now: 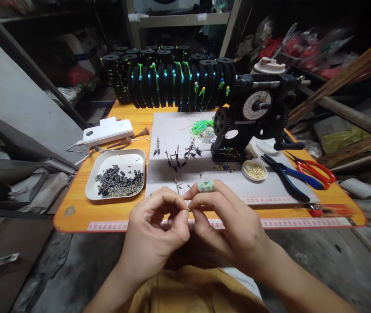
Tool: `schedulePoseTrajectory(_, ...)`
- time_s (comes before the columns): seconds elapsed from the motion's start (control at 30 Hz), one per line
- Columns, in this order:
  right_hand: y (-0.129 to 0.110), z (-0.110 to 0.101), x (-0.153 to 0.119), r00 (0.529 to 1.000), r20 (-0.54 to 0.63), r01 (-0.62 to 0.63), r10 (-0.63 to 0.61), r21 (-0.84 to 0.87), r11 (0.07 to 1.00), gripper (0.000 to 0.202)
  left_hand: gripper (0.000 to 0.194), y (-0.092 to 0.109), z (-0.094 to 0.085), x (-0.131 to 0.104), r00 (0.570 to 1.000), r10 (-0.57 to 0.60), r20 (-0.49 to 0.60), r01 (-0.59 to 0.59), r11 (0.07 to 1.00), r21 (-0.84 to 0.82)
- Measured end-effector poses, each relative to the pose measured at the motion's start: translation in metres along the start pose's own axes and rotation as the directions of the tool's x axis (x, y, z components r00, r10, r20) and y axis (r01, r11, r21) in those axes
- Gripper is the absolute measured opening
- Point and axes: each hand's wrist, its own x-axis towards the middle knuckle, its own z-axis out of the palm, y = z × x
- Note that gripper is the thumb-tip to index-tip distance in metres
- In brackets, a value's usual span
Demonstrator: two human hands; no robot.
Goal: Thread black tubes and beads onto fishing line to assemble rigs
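My left hand point(159, 226) and my right hand point(229, 217) meet at the table's front edge, thumbs and forefingers pinched together tip to tip. Between the tips is a tiny dark piece, mostly hidden by the fingers and too small to name. A green wrap point(205, 185) circles one finger of my right hand. Just beyond my fingers, small pieces with thin stems point(177, 184) lie on the grey board point(205, 176). Farther back on the board stand or lie several small black cylinders with thin stems point(175, 160).
At left, a white tray point(90, 180) holds many small dark cylinders; behind it lies a white power bank point(108, 131). A black winding machine point(253, 113) carries spools of line point(172, 84). At right are a dish of golden beads point(254, 170), blue-handled pliers point(298, 176) and red-handled pliers point(315, 169).
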Motion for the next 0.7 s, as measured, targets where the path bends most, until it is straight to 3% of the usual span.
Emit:
schedulePoseTrajectory(0.1, -0.002, 0.002, -0.002, 0.999, -0.034, -0.036, 0.037, 0.044, 0.998, 0.020, 0.010, 0.000, 0.000, 0.001, 0.992, -0.125, 0.033, 0.129, 0.967, -0.218)
schedulePoseTrajectory(0.23, -0.007, 0.002, -0.007, 0.995, -0.099, -0.033, 0.027, -0.058, 0.998, 0.025, 0.009, -0.002, 0.001, 0.000, 0.982, -0.179, 0.055, 0.187, 0.935, -0.300)
schedulePoseTrajectory(0.3, -0.011, 0.002, -0.009, 0.988, -0.137, -0.076, 0.068, -0.049, 0.996, 0.026, 0.010, -0.003, 0.003, -0.002, 0.985, -0.170, 0.042, 0.174, 0.937, -0.302)
schedulePoseTrajectory(0.47, -0.016, 0.003, -0.008, 0.948, -0.144, -0.249, 0.283, 0.218, 0.944, 0.014, 0.010, -0.003, 0.005, -0.008, 0.993, -0.120, -0.024, 0.111, 0.966, -0.233)
schedulePoseTrajectory(0.7, -0.012, 0.004, -0.014, 0.918, -0.127, -0.337, 0.377, 0.257, 0.906, 0.011, 0.008, -0.006, -0.001, -0.014, 0.998, -0.016, -0.062, 0.012, 0.997, -0.074)
